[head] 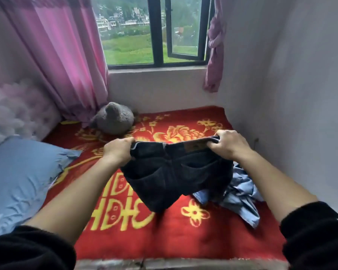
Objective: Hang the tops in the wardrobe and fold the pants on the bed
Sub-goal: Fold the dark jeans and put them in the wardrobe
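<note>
Both hands pinched the waistband of the black pants [174, 172], left hand [118, 150] and right hand [229, 146] at opposite ends, holding them above the bed [164, 234] beside a blue shirt [242, 195].

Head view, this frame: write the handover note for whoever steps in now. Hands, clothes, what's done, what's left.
Left hand and right hand each grip one end of the waistband of the black pants.
The pants hang spread out over the red blanket.
A crumpled light blue garment lies on the blanket, partly behind the pants; I cannot tell what kind it is.
Done: no folded item in view.
Left: fold these pants, then fold the blue garment or hang it if it is a top.
</note>
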Motion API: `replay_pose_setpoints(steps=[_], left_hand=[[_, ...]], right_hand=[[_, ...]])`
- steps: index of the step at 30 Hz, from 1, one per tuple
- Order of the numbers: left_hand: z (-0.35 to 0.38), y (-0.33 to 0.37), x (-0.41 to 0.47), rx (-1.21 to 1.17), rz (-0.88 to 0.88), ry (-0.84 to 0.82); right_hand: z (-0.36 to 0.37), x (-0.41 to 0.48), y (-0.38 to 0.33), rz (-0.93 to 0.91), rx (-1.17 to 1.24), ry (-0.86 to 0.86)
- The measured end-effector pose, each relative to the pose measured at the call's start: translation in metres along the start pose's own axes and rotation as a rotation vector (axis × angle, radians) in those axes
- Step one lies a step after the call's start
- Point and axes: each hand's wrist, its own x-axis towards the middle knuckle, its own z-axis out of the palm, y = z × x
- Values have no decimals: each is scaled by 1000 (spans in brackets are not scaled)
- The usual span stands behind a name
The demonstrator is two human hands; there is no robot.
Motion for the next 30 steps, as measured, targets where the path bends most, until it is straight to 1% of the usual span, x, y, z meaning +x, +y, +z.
replay_pose_setpoints(steps=[5, 8, 9, 10, 11, 13, 15, 17, 18, 20, 21, 23, 26, 28, 30], left_hand=[[120, -1, -89, -49, 7, -440], [157, -1, -121, 44, 11, -591], [158, -2, -123, 75, 18, -611], [153, -3, -120, 86, 15, -599], [144, -4, -113, 82, 7, -551], [107, -6, -94, 16, -29, -367], [54, -9, -67, -113, -70, -105], [-14, -10, -39, -318, -96, 139], [-50, -9, -30, -431, -92, 231], [-121, -4, -21, -631, -23, 416], [-156, -2, -16, -671, 19, 496], [-217, 1, -15, -653, 78, 651], [-285, 1, -16, -584, 144, 810], [-325, 7, -19, -536, 184, 928], [-362, 14, -29, -556, 240, 1011]], right_hand=[[103, -84, 41, -7, -28, -443], [135, -121, 48, 18, -46, -673], [135, -124, 47, 9, -44, -693], [129, -123, 43, 3, -36, -674], [120, -118, 38, -10, -30, -624], [84, -100, 23, -48, -42, -455], [34, -74, 8, -57, -32, -218], [-25, -48, -8, -64, 48, 33], [-56, -36, -15, -71, 105, 163], [-119, -19, -30, -102, 213, 433], [-150, -13, -37, -118, 241, 551], [-206, -5, -50, -123, 259, 673], [-272, -1, -63, -118, 241, 732], [-301, -4, -69, -134, 239, 797], [-321, -10, -74, -140, 232, 852]])
